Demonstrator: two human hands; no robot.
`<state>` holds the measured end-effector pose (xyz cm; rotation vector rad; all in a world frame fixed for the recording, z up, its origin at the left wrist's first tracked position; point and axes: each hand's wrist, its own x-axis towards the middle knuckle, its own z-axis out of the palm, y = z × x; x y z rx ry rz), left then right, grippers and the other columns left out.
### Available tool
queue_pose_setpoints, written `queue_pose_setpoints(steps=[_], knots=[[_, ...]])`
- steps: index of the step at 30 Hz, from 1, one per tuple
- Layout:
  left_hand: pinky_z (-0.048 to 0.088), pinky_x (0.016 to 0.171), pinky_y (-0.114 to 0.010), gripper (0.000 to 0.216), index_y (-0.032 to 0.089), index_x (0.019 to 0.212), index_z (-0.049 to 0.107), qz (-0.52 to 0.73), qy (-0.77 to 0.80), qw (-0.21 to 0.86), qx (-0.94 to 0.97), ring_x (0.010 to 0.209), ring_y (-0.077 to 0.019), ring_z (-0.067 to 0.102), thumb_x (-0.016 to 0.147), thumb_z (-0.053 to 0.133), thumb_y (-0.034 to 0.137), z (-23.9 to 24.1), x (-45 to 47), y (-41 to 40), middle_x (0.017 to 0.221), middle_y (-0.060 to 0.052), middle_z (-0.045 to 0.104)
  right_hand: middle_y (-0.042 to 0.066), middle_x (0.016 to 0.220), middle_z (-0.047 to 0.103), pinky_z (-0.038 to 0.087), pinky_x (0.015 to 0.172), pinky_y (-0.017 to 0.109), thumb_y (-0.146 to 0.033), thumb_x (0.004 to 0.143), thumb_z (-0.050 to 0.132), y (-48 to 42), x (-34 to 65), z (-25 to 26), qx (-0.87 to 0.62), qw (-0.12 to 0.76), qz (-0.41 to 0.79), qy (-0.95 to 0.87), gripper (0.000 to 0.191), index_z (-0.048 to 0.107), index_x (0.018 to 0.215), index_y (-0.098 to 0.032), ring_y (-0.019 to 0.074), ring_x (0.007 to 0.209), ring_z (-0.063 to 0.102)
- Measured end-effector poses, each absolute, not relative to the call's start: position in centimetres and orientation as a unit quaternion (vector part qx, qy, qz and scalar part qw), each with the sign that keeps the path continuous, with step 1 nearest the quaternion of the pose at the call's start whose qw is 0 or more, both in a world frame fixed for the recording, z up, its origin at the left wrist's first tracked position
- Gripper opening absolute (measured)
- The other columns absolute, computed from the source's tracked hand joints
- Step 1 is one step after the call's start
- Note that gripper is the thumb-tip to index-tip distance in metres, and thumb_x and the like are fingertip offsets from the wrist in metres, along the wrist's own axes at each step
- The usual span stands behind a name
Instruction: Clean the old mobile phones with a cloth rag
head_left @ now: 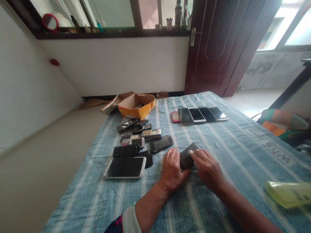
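Note:
A dark phone (187,156) lies on the blue striped cloth (238,142) in front of me, and both hands are on it. My left hand (172,171) grips its left side with curled fingers. My right hand (208,169) covers its right side, fingertips pressed on top. To the left sits a loose pile of old phones (136,142), with a large white-edged smartphone (125,167) nearest me. Farther back, several phones (198,115) lie side by side in a neat row.
An open orange cardboard box (137,105) sits at the table's far left edge. A yellow-green plastic object (288,193) lies at the right. A dark wooden door (218,45) stands behind the table, and colourful fabric (282,121) lies off the right edge.

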<state>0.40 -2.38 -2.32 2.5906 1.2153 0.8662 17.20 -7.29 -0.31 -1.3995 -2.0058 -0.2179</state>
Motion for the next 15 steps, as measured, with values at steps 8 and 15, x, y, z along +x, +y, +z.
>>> queue_pose_setpoints(steps=[8,15], knots=[[0.045,0.101,-0.057,0.053,0.007,0.111,0.058,0.296,0.401,0.065,0.865,0.121,-0.0409,0.051,0.074,0.068,0.044,-2.9,0.2,-2.2,0.123,-0.025,0.058,0.006,0.081,0.056,0.042,0.074,0.032,-0.012,0.092,0.044,-7.8,15.3,-1.2,-0.528,0.314,-0.038,-0.789,0.023,0.058,0.076,-0.019,0.0203,0.082,0.05],[0.045,0.099,-0.059,0.052,0.01,0.111,0.058,0.31,0.402,0.062,0.859,0.12,-0.0404,0.052,0.072,0.07,0.042,-3.2,0.2,-2.0,0.121,-0.022,0.06,0.008,0.088,0.058,0.042,0.074,0.033,-0.007,0.092,0.039,-6.9,17.3,-0.8,-0.542,0.331,-0.078,-0.768,0.025,0.06,0.087,-0.018,0.022,0.086,0.051]])
